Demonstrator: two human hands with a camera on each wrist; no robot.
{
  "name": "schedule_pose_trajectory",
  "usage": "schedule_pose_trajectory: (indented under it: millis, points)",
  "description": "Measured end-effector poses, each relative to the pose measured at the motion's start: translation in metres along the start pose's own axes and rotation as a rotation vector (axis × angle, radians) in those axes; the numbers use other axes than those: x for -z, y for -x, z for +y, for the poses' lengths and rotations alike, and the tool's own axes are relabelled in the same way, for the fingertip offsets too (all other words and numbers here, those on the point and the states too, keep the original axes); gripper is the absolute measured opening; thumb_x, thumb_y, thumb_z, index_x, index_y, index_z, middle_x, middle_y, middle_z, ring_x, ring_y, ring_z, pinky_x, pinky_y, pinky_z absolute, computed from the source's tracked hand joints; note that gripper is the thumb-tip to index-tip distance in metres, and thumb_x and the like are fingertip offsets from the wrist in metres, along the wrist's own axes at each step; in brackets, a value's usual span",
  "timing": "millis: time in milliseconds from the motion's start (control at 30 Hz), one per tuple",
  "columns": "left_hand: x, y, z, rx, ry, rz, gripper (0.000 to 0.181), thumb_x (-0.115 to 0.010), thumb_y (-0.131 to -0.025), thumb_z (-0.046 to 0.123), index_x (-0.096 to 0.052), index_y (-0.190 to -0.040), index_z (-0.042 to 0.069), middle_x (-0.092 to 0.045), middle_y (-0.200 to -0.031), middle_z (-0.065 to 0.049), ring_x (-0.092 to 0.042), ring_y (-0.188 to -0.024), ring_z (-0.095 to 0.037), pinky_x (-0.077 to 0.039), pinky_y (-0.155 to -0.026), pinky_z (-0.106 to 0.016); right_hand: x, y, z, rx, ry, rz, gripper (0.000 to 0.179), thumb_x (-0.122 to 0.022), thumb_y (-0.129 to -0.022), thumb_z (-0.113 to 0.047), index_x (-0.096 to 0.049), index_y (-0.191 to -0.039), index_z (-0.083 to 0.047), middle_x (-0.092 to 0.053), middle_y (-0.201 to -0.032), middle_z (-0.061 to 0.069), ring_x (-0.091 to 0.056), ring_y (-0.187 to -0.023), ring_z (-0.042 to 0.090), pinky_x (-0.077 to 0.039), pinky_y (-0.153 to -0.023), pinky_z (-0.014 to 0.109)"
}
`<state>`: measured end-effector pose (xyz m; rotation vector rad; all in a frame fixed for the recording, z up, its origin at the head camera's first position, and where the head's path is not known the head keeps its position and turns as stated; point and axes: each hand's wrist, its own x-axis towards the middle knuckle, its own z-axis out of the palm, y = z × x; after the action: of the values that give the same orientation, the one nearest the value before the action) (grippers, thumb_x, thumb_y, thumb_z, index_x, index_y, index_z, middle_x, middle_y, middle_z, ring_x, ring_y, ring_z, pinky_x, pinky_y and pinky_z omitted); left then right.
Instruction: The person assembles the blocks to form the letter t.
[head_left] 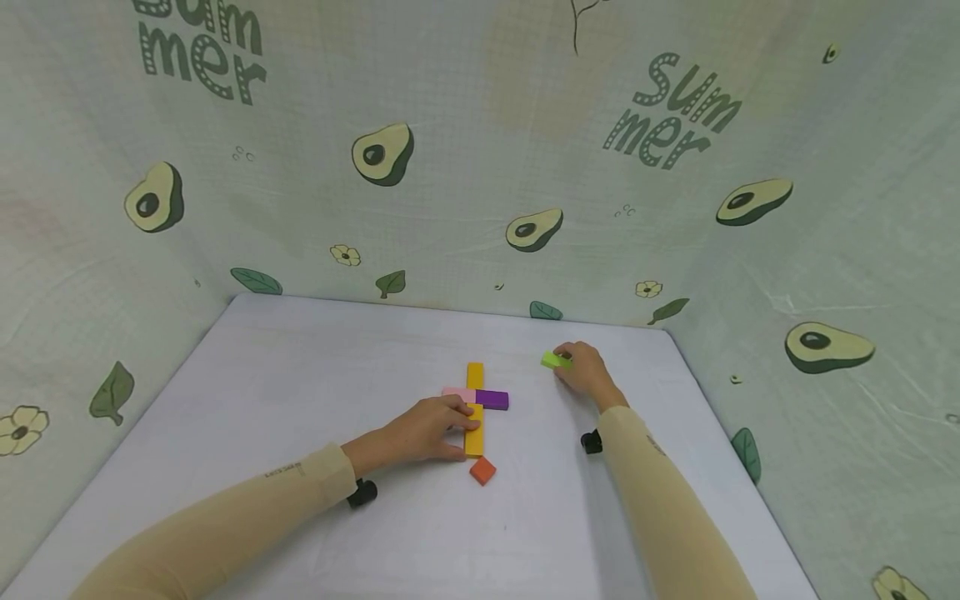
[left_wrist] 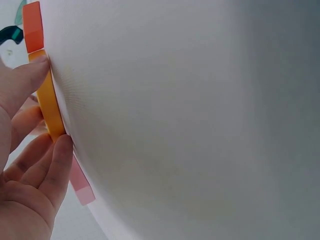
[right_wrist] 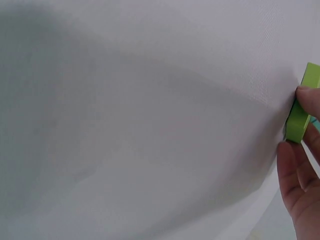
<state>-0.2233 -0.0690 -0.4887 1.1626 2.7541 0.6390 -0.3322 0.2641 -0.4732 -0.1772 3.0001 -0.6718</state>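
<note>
My left hand [head_left: 431,427] holds an orange-yellow block [head_left: 474,442] lengthwise, thumb near one end and fingers at the other, as the left wrist view shows. At its near end an orange-red block [head_left: 483,471] lies turned on its corner. Beyond it a pink block [head_left: 459,392] and a purple block [head_left: 492,400] lie end to end crosswise, the pink one partly hidden by my fingers. Another orange-yellow block [head_left: 476,375] points away from them. Off to the right, my right hand [head_left: 583,370] pinches a lime green block [right_wrist: 300,116] between thumb and fingers, close over the table.
A white cloth covers the table [head_left: 315,358]. Behind and at both sides hangs a curtain [head_left: 450,200] printed with avocados and leaves. Black wrist devices sit under the left cuff [head_left: 363,493] and the right cuff [head_left: 592,442].
</note>
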Motion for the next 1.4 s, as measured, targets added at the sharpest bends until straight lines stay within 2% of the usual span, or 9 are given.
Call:
schedule_pose_trajectory:
  millis: [167, 433, 800, 1400]
  points:
    - [-0.001, 0.0, -0.001, -0.005, 0.015, 0.004, 0.053, -0.092, -0.086, 0.033, -0.076, -0.132, 0.012, -0.069, -0.133, -0.002, -0.065, -0.118, -0.017, -0.057, -0.103, -0.03, -0.001, 0.0, 0.002, 0.001, -0.001, -0.002, 0.039, -0.071, -0.102, -0.01, -0.065, -0.139, -0.001, -0.064, -0.135, 0.023, -0.058, -0.128, 0.041, -0.046, -0.114, 0.057]
    - [-0.001, 0.0, -0.001, -0.009, 0.018, 0.008, 0.053, -0.091, -0.086, 0.033, -0.076, -0.132, 0.011, -0.069, -0.133, -0.003, -0.066, -0.116, -0.017, -0.057, -0.101, -0.03, 0.001, 0.001, 0.005, 0.073, 0.022, 0.006, 0.038, -0.073, -0.1, -0.011, -0.066, -0.137, -0.001, -0.066, -0.129, 0.023, -0.061, -0.122, 0.04, -0.049, -0.11, 0.056]
    - [0.001, 0.001, 0.001, -0.019, 0.014, 0.015, 0.054, -0.091, -0.086, 0.033, -0.076, -0.132, 0.011, -0.069, -0.133, -0.003, -0.066, -0.116, -0.017, -0.057, -0.101, -0.03, 0.011, 0.012, 0.005, 0.155, 0.026, 0.013, 0.037, -0.074, -0.099, -0.009, -0.068, -0.135, -0.001, -0.068, -0.126, 0.021, -0.063, -0.113, 0.036, -0.052, -0.102, 0.054]
    - [-0.001, 0.001, -0.001, -0.023, 0.014, 0.02, 0.053, -0.091, -0.086, 0.032, -0.076, -0.133, 0.012, -0.069, -0.133, -0.003, -0.066, -0.117, -0.017, -0.057, -0.102, -0.029, 0.017, 0.034, -0.003, 0.25, 0.019, 0.04, 0.034, -0.077, -0.097, -0.008, -0.071, -0.13, -0.001, -0.071, -0.121, 0.017, -0.065, -0.109, 0.033, -0.056, -0.096, 0.052]
